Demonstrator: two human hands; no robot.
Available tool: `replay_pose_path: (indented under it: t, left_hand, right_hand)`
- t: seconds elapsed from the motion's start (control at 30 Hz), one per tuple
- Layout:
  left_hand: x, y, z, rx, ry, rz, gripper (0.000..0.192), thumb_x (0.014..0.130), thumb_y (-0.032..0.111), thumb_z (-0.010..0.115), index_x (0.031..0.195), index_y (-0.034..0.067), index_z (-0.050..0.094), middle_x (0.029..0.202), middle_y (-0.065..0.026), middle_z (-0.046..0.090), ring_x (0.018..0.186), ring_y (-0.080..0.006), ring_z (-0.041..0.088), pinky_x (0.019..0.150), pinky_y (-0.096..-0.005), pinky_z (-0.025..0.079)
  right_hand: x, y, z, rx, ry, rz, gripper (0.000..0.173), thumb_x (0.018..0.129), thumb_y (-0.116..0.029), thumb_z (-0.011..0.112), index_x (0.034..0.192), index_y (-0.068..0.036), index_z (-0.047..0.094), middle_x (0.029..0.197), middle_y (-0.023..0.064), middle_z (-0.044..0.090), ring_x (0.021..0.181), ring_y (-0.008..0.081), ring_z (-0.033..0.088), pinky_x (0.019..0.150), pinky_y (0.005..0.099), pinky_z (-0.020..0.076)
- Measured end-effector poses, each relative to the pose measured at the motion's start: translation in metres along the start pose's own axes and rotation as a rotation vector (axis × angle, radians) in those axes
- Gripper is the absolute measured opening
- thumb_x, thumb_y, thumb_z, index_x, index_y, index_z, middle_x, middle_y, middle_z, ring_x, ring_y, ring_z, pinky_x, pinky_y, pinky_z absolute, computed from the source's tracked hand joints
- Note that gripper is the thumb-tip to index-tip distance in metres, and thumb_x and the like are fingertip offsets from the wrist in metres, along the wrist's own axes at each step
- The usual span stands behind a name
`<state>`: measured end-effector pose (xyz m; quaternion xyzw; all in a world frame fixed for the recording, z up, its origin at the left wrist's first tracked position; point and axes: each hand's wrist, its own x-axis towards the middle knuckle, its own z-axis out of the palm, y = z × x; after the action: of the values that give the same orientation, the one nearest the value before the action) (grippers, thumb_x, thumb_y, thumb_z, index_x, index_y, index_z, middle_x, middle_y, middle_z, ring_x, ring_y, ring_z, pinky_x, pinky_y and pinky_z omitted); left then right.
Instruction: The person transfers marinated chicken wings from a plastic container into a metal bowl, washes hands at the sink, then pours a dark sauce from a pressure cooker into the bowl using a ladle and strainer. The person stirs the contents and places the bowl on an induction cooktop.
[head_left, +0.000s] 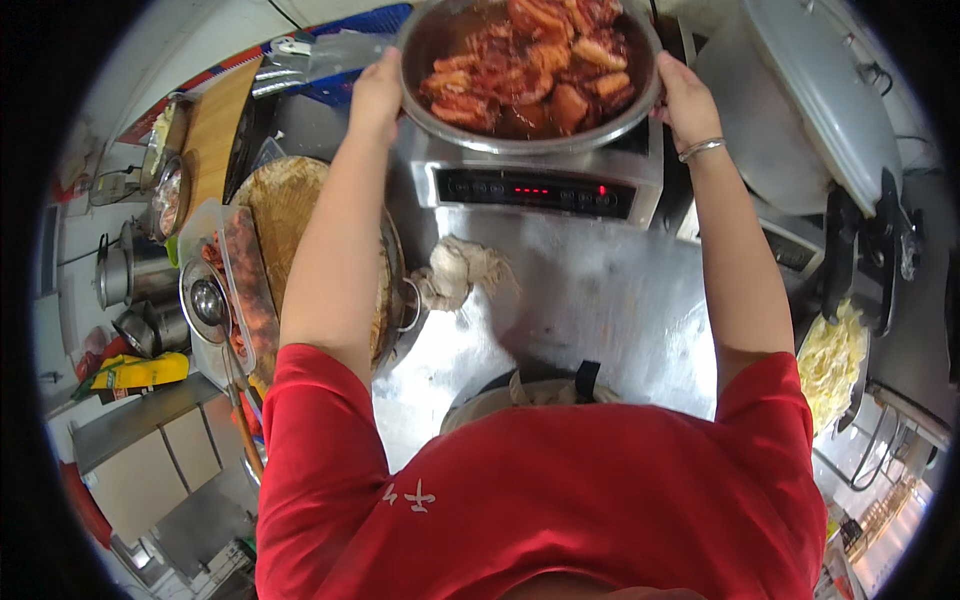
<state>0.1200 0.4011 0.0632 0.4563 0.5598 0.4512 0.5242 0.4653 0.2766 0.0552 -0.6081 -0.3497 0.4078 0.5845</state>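
Both arms stretch forward around a wide steel basin (525, 142) at the top of the view. My left hand (377, 96) grips its left rim, and my right hand (686, 101), with a bracelet at the wrist, grips its right rim. Reddish-brown chunks of meat (536, 71) lie in dark liquid inside it. Beneath the basin is a steel induction cooker (536, 187) whose front panel shows red lights. The basin hides the cooker's top, so I cannot tell whether the two touch. A crumpled beige cloth (454, 274) lies on the steel counter (600, 292) in front.
A round wooden chopping block (289, 195) and a clear plastic tub (259, 289) of red meat stand at left, with a ladle (208, 301) on the tub. At right are a large pot (765, 127), its tilted lid (829, 90) and a tray of pale yellow shreds (831, 367).
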Motion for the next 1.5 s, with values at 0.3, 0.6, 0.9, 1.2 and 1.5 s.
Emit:
replay_pose_path:
  t: [0.3, 0.6, 0.9, 1.2, 1.5]
  left_hand:
    - [-0.17, -0.144, -0.064, 0.577, 0.021, 0.48, 0.027, 0.092, 0.011, 0.062, 0.117, 0.004, 0.058, 0.116, -0.0142, 0.064, 0.106, -0.025, 0.061, 0.094, -0.0343, 0.048]
    - [-0.226, -0.149, -0.059, 1.58, -0.313, 0.562, 0.061, 0.079, 0.028, 0.072, 0.136, 0.021, 0.052, 0.134, -0.0134, 0.053, 0.116, -0.0306, 0.057, 0.106, -0.0472, 0.035]
    - [-0.223, -0.164, -0.062, 1.651, -0.343, 0.564, 0.054, 0.081, 0.034, 0.068, 0.132, 0.022, 0.055, 0.136, -0.0124, 0.052, 0.101, -0.0272, 0.062, 0.1, -0.0443, 0.038]
    - [-0.223, -0.167, -0.065, 1.618, -0.364, 0.557, 0.052, 0.083, 0.035, 0.066, 0.132, 0.022, 0.055, 0.137, -0.0101, 0.051, 0.101, -0.0281, 0.064, 0.1, -0.0437, 0.038]
    - [-0.223, -0.164, -0.063, 1.655, -0.368, 0.555, 0.051, 0.084, 0.034, 0.064, 0.132, 0.022, 0.054, 0.138, -0.0101, 0.051, 0.104, -0.0265, 0.062, 0.099, -0.0424, 0.039]
  right_hand:
    - [-0.139, 0.11, -0.006, -0.598, 0.162, -0.235, 0.094, 0.076, -0.02, 0.081, 0.15, -0.005, 0.025, 0.134, 0.0263, 0.046, 0.123, 0.039, 0.048, 0.104, 0.0413, 0.0401]
    - [-0.139, 0.118, 0.008, -0.647, 0.269, -0.338, 0.108, 0.07, -0.021, 0.086, 0.15, 0.0, 0.016, 0.144, 0.0287, 0.037, 0.129, 0.0414, 0.042, 0.108, 0.0424, 0.0365]
    - [-0.14, 0.121, 0.015, -0.564, 0.298, -0.311, 0.113, 0.067, -0.019, 0.087, 0.151, 0.002, 0.014, 0.145, 0.0299, 0.035, 0.132, 0.0409, 0.039, 0.11, 0.0417, 0.0342]
    - [-0.142, 0.115, 0.022, -0.602, 0.314, -0.286, 0.118, 0.066, -0.018, 0.088, 0.152, 0.001, 0.009, 0.144, 0.0305, 0.034, 0.132, 0.0421, 0.038, 0.111, 0.0422, 0.0315]
    - [-0.14, 0.121, 0.016, -0.53, 0.28, -0.29, 0.117, 0.066, -0.016, 0.088, 0.151, 0.002, 0.01, 0.145, 0.0312, 0.034, 0.133, 0.0409, 0.038, 0.112, 0.0407, 0.0317]
